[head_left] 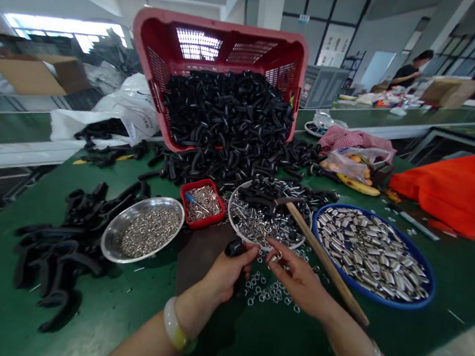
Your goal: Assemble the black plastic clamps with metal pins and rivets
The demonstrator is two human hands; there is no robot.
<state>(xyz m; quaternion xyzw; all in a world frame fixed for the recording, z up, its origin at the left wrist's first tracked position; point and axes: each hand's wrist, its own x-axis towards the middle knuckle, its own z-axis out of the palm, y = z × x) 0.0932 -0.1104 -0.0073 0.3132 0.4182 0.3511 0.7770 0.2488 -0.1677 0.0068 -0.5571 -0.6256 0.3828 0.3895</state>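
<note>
My left hand (228, 269), with a pale bangle at its wrist, is closed around a black plastic part (234, 249). To its right, my right hand (297, 275) pinches a small shiny metal ring or spring (275, 258) between thumb and fingers. Just beyond both hands lies a round white tray (233, 215) of screws and black parts. Loose metal nuts (273, 293) are scattered on the green table (116, 319) between and below my hands. A hammer (326, 261) with a wooden handle rests over the tray's right edge.
A red crate (147, 69) spills black parts behind the trays. Metal bowl (110, 243) and red box (192, 224) stand left; a blue tray (430, 285) of metal sleeves lies right. Black handles (65, 261), orange cloth (457, 187) and a banana (358, 185) flank them. A person (406, 74) sits far back.
</note>
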